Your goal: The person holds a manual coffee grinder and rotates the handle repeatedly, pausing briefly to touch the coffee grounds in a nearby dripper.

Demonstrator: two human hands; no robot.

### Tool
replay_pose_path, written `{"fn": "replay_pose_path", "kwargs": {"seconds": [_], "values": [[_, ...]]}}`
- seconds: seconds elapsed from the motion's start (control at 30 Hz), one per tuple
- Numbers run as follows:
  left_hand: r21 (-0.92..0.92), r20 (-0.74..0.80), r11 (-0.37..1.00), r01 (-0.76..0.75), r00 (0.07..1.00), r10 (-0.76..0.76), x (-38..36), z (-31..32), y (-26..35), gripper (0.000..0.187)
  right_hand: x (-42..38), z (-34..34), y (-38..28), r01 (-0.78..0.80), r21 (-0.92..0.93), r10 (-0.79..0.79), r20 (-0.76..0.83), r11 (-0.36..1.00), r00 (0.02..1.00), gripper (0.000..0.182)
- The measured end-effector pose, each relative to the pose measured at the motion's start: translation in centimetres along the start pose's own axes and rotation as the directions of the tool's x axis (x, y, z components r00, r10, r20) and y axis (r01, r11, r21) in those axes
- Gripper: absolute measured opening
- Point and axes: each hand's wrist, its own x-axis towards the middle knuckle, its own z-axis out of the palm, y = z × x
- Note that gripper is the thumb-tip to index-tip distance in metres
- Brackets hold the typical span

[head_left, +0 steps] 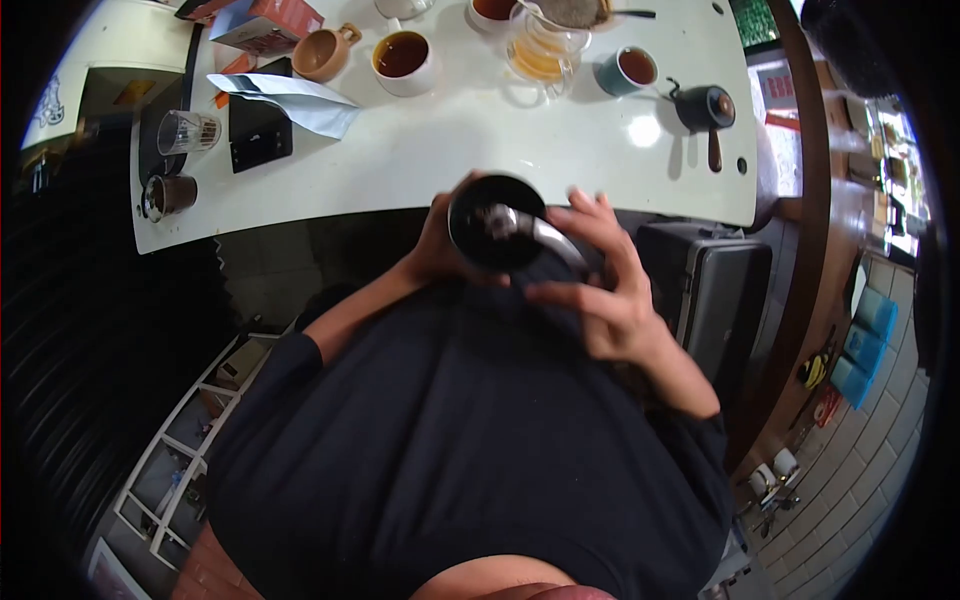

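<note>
In front of my body, just off the table's near edge, I hold a black hand coffee grinder (470, 235) with a silver crank handle (545, 232). My left hand (437, 243) is wrapped round the grinder's side. My right hand (612, 290) is at the outer end of the crank, its fingers curved about it and slightly blurred; the knob is mostly hidden. Beyond the grinder, a silver-white bag (290, 98) lies on the white table (440, 150).
A black scale (262, 135), a clear glass (188, 132) and a small jar (170, 196) are at the left. Along the back stand a white mug (405, 75), a brown cup (322, 54), a glass server (540, 55), a teal cup (628, 70) and a dark pot (703, 108).
</note>
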Motion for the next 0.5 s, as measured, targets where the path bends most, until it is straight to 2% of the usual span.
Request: {"fn": "replay_pose_path", "kwargs": {"seconds": [0.07, 0.13, 0.17, 0.2, 0.23, 0.3, 0.33, 0.4, 0.47, 0.5], "values": [[-0.152, 0.095, 0.972, 0.178, 0.982, -0.165, 0.9, -0.4, 0.2, 0.075, 2.2, 0.5, 0.3, 0.133, 0.103, -0.132, -0.016, 0.986, 0.991, 0.035], [-0.090, 0.158, 0.963, 0.252, 0.959, -0.236, 1.7, -0.4, 0.1, 0.053, 3.3, 1.0, 0.0, 0.280, 0.211, -0.307, 0.109, 0.937, 0.945, 0.019], [0.071, 0.200, 0.933, 0.354, 0.911, -0.361, 1.9, -0.5, 0.4, 0.036, 3.6, 1.8, -0.6, 0.308, 0.300, -0.351, 0.099, 0.903, 0.931, 0.014], [0.217, 0.199, 0.965, 0.149, 0.961, -0.193, 2.9, 0.2, 2.3, 0.040, 4.0, 2.7, -1.2, 0.337, 0.383, -0.396, 0.085, 0.860, 0.914, 0.010], [0.218, 0.203, 0.965, 0.144, 0.961, -0.189, 2.8, 0.7, 2.3, 0.040, 4.6, 3.4, -1.5, 0.340, 0.379, -0.397, 0.083, 0.861, 0.914, 0.010], [0.093, 0.143, 0.970, 0.226, 0.961, -0.238, 2.1, 1.9, 2.0, 0.044, 5.6, 4.8, -2.2, 0.369, 0.244, -0.391, 0.046, 0.897, 0.919, 0.007], [0.029, 0.118, 0.965, 0.260, 0.958, -0.261, 1.8, 2.5, 1.7, 0.047, 6.5, 5.3, -2.2, 0.372, 0.232, -0.392, 0.044, 0.899, 0.919, 0.007], [-0.098, 0.074, 0.942, 0.322, 0.946, -0.316, 1.2, 3.4, 1.2, 0.052, 9.0, 6.3, -1.5, 0.598, 0.042, -0.599, 0.090, 0.800, 0.796, 0.010], [-0.219, 0.034, 0.900, 0.377, 0.925, -0.379, 0.7, 3.7, 1.0, 0.057, 11.1, 8.0, -1.3, 0.631, 0.065, -0.628, 0.213, 0.773, 0.748, 0.013], [-0.279, 0.017, 0.875, 0.395, 0.913, -0.407, 1.0, 3.7, 1.0, 0.059, 12.0, 8.5, -0.6, 0.614, -0.042, -0.594, 0.208, 0.788, 0.777, 0.014]]}}
